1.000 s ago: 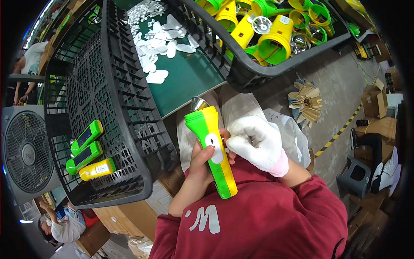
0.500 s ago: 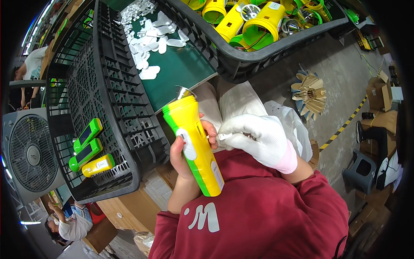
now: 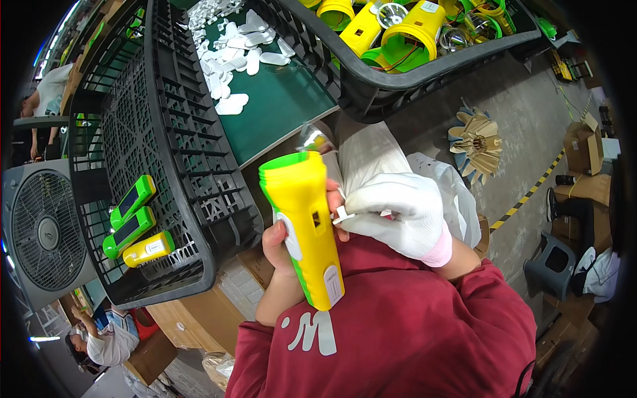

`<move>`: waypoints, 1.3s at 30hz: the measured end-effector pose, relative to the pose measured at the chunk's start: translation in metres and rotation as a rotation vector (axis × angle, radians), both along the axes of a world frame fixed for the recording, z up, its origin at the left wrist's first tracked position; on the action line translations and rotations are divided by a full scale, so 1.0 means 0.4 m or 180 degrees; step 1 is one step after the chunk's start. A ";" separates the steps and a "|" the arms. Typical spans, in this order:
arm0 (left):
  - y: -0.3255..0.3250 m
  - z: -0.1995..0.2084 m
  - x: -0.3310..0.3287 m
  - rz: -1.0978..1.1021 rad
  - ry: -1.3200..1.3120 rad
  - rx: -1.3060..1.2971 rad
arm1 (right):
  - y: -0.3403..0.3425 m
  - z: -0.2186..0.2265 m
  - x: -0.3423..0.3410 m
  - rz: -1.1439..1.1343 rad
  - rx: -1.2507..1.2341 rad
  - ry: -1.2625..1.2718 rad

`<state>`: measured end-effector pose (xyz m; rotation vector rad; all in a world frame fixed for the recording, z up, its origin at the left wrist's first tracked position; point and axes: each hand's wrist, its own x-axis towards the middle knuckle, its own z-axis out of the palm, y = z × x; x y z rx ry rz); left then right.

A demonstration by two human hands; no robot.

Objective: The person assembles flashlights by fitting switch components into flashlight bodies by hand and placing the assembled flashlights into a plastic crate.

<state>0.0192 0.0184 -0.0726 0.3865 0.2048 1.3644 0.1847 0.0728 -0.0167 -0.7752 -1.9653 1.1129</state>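
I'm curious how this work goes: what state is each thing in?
Left grip: bare, closed on flashlight.
Right grip: gloved, pinching small white part.
Flashlight: held, square hole open.
Small white part: pinched, outside the hole.
Reflector: outside flashlight head, blurred.
Left basket: partly filled.
Right basket: heaped with casings.
Fan: running or stopped, unclear.

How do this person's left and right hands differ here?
The left hand is bare, while the right hand wears a white glove. The left hand grasps a large yellow-and-green flashlight body; the right hand pinches a small white part. Both hands are holding something.
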 end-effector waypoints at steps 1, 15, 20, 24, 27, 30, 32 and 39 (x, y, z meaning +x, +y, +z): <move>-0.007 0.008 0.001 -0.0003 0.0212 -0.0320 | 0.003 0.000 -0.001 0.0001 -0.0006 -0.0001; -0.019 0.008 0.003 -0.0140 0.0790 -0.0987 | 0.041 0.032 -0.001 0.0635 0.0048 -0.0842; -0.018 -0.010 0.000 -0.0269 0.0819 -0.0918 | 0.042 0.027 -0.006 0.0408 -0.0134 -0.0613; -0.020 -0.022 0.003 -0.0243 0.0824 -0.0871 | 0.046 0.018 -0.006 0.0376 -0.0161 -0.0537; -0.018 -0.012 0.015 -0.0119 0.0864 -0.1031 | 0.050 0.024 -0.011 0.0242 -0.0452 -0.0596; -0.016 -0.014 0.012 -0.0034 0.0898 -0.1114 | 0.044 0.010 -0.013 -0.0102 -0.1103 -0.0664; -0.018 -0.018 0.003 -0.0043 0.0907 -0.1064 | 0.049 0.012 -0.013 -0.0189 -0.1141 -0.0661; -0.014 -0.015 0.005 -0.0253 0.1133 -0.0566 | 0.053 -0.058 -0.019 0.0335 -0.2179 0.0129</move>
